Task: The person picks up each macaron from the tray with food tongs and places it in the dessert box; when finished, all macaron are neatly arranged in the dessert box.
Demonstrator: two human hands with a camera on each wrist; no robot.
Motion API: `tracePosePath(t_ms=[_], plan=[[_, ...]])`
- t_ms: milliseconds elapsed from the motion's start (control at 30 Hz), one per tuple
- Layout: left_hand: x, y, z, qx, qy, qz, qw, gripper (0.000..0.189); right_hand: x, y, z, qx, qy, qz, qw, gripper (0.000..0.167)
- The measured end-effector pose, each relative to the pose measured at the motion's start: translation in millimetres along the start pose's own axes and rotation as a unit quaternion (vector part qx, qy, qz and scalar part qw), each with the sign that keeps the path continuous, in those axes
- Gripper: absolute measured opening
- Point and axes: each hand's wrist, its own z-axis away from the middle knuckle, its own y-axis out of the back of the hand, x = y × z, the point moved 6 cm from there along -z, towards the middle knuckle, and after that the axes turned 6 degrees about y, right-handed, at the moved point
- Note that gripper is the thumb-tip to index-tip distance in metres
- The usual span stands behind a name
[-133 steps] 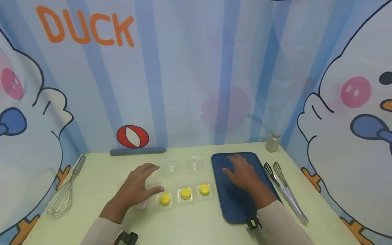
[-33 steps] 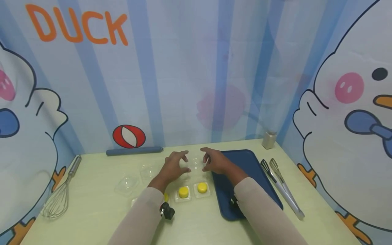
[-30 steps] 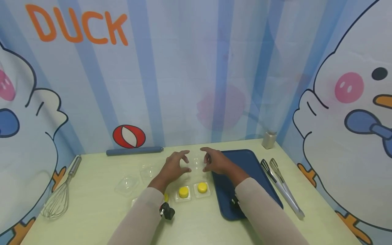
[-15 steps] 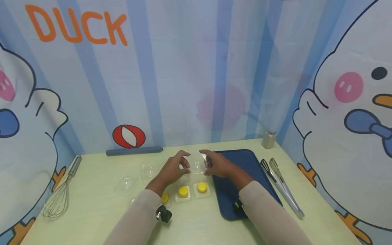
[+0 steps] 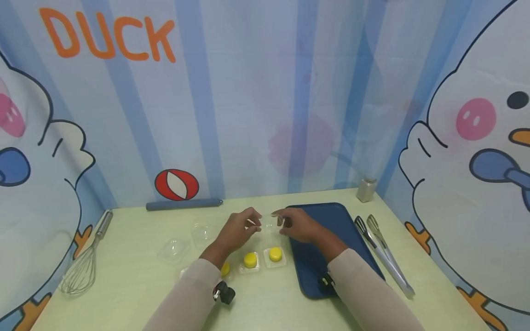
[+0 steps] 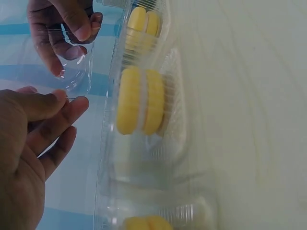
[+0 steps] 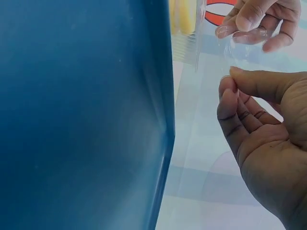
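Note:
Between my two hands is a clear plastic lid [image 5: 270, 224] with a domed middle, held above the back of the table. My left hand [image 5: 237, 231] pinches its left edge with thumb and fingers. On the opposite edge, my right hand [image 5: 301, 225] pinches with thumb and forefinger. In the left wrist view the lid's rim [image 6: 89, 72] spans from one hand to the other. Just nearer than the hands, yellow macarons [image 5: 250, 260] stand in small clear plastic trays; another macaron [image 5: 275, 253] is at the right, and a third [image 5: 225, 269] is partly hidden by my left forearm.
Two more clear lids [image 5: 174, 248] lie left of my left hand. A dark blue tray [image 5: 306, 280] sits under my right forearm, with tongs [image 5: 387, 257] beside it. A whisk [image 5: 83, 271], a rolling pin [image 5: 184, 204] and a metal shaker [image 5: 366, 190] line the edges.
My hands, earlier apart, came together around the right-hand clear lid, closed their fingers on its edges and raised it slightly. The other lids now lie farther left.

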Motion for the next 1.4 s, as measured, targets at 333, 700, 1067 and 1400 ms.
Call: tracePosePath(t_ms=[333,700,1067,1400], plan=[[1.5,1.6,3.8,0.003,0.001,-0.010,0.9999,0.009,6,3,8.2,-0.006,-0.015,-0.050,0.9986,0.055],[2.5,-1.8,6.6,-0.013,-0.010,-0.028,0.9995,0.006,6,3,12.3,-0.022,-0.040,-0.107,0.9932,0.050],[9.1,-6.0,19.4,-0.099,-0.024,-0.014,0.9947,0.050,7,1,23.7,-0.046,-0.023,-0.125,0.9908,0.057],[13.3,-13.7,33.4,-0.097,-0.026,-0.040,0.9942,0.067,-3,0,33.6,-0.042,-0.028,-0.091,0.9946,0.066]])
